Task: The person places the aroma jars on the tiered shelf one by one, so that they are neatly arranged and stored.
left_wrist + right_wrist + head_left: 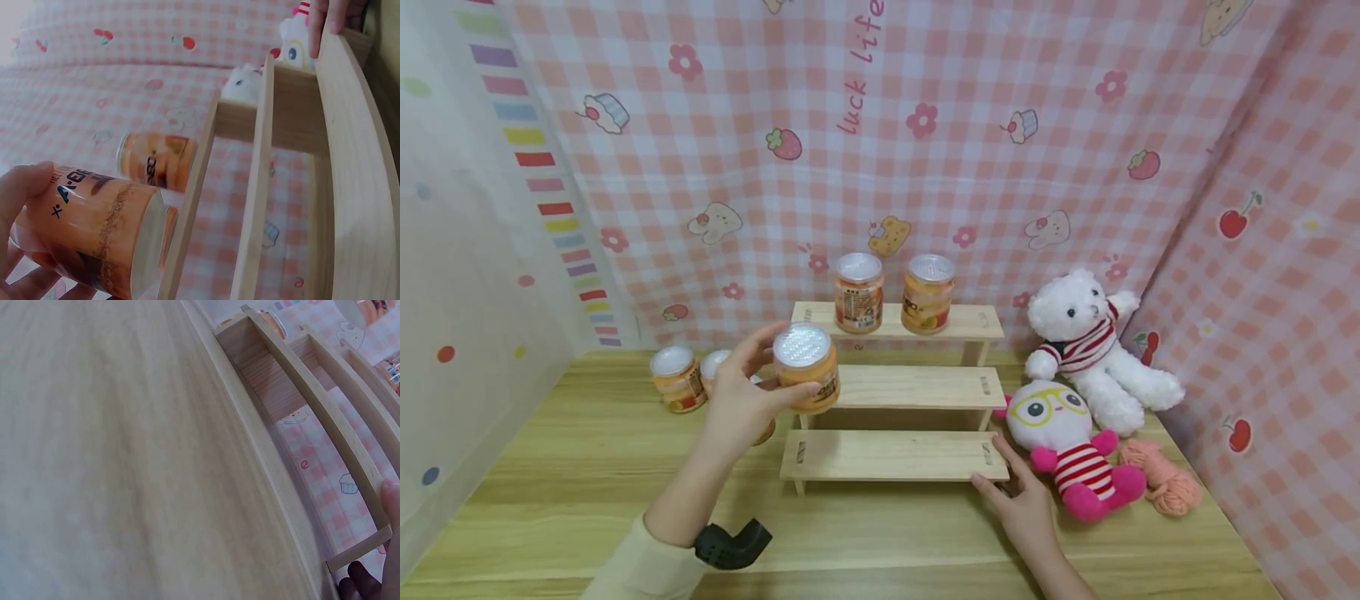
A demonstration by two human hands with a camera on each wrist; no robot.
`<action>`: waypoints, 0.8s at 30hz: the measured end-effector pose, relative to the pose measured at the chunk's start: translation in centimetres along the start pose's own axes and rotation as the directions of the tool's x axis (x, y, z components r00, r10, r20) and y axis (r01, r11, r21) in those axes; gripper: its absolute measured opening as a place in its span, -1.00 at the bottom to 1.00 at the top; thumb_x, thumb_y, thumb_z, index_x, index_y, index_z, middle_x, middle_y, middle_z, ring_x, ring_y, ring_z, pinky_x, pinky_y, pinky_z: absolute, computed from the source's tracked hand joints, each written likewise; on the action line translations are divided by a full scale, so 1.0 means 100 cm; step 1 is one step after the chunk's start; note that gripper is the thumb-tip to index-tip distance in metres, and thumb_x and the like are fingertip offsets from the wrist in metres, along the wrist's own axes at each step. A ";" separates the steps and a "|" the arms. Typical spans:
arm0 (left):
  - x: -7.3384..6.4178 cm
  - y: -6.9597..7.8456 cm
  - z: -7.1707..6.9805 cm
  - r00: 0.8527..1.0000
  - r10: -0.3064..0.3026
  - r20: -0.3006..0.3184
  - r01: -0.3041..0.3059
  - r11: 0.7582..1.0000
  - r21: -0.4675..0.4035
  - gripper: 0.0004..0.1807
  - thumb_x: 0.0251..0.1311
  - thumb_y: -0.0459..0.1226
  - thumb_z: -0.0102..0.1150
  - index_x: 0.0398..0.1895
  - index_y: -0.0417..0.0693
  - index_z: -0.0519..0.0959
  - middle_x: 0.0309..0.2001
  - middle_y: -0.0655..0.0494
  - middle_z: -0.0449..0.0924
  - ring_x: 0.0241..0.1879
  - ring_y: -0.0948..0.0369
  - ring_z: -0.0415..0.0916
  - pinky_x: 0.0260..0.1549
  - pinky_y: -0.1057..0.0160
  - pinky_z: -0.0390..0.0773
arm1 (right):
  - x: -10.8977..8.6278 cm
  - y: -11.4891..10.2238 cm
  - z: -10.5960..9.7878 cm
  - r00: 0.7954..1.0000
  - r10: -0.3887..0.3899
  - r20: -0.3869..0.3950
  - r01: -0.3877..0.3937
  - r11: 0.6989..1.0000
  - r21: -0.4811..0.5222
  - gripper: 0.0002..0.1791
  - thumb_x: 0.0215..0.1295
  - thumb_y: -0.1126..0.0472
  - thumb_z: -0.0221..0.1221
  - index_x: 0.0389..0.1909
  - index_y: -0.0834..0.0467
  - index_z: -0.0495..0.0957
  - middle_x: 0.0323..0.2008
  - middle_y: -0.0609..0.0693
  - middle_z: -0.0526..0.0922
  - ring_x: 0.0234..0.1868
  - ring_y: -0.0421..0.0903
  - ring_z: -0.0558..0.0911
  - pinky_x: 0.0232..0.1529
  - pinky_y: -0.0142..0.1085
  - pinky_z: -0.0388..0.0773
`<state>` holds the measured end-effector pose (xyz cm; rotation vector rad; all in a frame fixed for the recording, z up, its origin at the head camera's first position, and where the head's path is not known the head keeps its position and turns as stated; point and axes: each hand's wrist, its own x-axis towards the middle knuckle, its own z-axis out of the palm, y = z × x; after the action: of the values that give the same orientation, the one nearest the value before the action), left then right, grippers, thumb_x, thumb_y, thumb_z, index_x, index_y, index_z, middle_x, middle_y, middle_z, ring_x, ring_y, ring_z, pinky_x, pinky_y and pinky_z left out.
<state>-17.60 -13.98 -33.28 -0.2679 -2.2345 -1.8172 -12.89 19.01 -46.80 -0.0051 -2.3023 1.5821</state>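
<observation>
My left hand (748, 396) grips an orange-labelled can (808, 375) with a clear lid, held up over the left end of the wooden three-step shelf's middle step (910, 387). In the left wrist view, thumb and fingers wrap round the same can (94, 231). At the right end of the bottom step (895, 456), my right hand (1022, 496) holds the board's edge between thumb and fingers. Two similar cans, one on the left (859, 296) and one on the right (928, 296), stand upright on the top step (891, 321).
Left of the shelf, more cans stand on the wooden table (587, 467), one (679, 381) in plain sight and others partly behind my left hand. To the right lie a white plush bear (1086, 333), a pink striped doll (1075, 450) and peach yarn (1165, 479). Checked cloth (880, 183) hangs behind.
</observation>
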 end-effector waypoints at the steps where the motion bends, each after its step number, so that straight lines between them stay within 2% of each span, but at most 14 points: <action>1: 0.001 0.001 0.004 1.000 0.011 0.014 -0.011 1.000 -0.007 -0.15 -0.16 -0.36 0.54 0.30 -0.06 0.38 0.13 -0.02 0.43 0.06 0.11 0.39 -0.04 0.18 0.52 | 0.000 0.000 0.000 1.000 -0.001 -0.001 0.001 1.000 0.003 -0.33 0.01 0.44 0.39 0.21 0.36 0.43 0.22 0.22 0.43 0.15 0.09 0.44 -0.02 -0.60 0.36; 5: 0.003 0.003 0.019 0.996 0.060 0.062 -0.057 0.997 -0.044 -0.17 -0.20 -0.39 0.55 0.26 -0.08 0.41 0.13 0.00 0.43 0.05 0.07 0.42 -0.05 0.05 0.54 | 0.000 0.002 0.000 1.000 0.003 -0.001 -0.003 1.000 0.006 -0.33 0.01 0.44 0.39 0.22 0.36 0.43 0.22 0.21 0.43 0.16 0.09 0.44 -0.02 -0.60 0.36; 9: 0.006 0.003 0.034 0.990 0.096 0.104 -0.089 0.994 -0.069 -0.18 -0.22 -0.39 0.57 0.24 -0.04 0.44 0.10 0.03 0.47 0.04 0.07 0.44 -0.09 0.05 0.57 | 0.000 0.001 0.000 1.000 0.012 0.003 -0.012 1.000 0.004 -0.33 0.02 0.43 0.39 0.22 0.34 0.43 0.22 0.20 0.43 0.16 0.08 0.44 -0.01 -0.61 0.36; 13: 0.008 0.003 0.050 0.985 0.116 0.129 -0.109 0.992 -0.058 -0.17 -0.22 -0.35 0.58 0.24 -0.04 0.44 0.10 0.05 0.48 0.04 0.06 0.44 -0.11 0.04 0.57 | -0.001 0.001 0.000 1.000 0.014 0.005 -0.014 1.000 0.005 -0.33 0.02 0.42 0.39 0.22 0.34 0.43 0.22 0.21 0.43 0.16 0.08 0.44 -0.01 -0.61 0.35; 19: 0.012 0.002 0.072 0.982 0.117 0.147 -0.106 0.991 -0.077 -0.18 -0.24 -0.34 0.59 0.23 0.02 0.45 0.07 0.05 0.47 0.01 0.07 0.45 -0.13 0.03 0.57 | 0.000 0.003 0.000 1.000 0.004 -0.006 -0.004 1.000 -0.012 -0.33 0.01 0.43 0.39 0.22 0.34 0.44 0.21 0.21 0.44 0.12 0.03 0.46 -0.02 -0.60 0.37; 24: 0.017 0.002 0.088 0.983 0.092 0.157 -0.082 0.994 -0.072 -0.20 -0.22 -0.34 0.58 0.22 0.04 0.47 0.04 0.08 0.50 0.01 0.10 0.46 -0.15 0.07 0.57 | 0.000 0.006 0.001 1.000 0.001 -0.007 -0.001 1.000 -0.001 -0.33 0.01 0.45 0.39 0.22 0.35 0.43 0.21 0.23 0.44 0.09 -0.18 0.46 -0.02 -0.58 0.39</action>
<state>-19.89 -5.38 -34.29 -0.5337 -2.2305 -1.8854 -13.07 19.16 -47.33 -0.0121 -2.2982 1.5789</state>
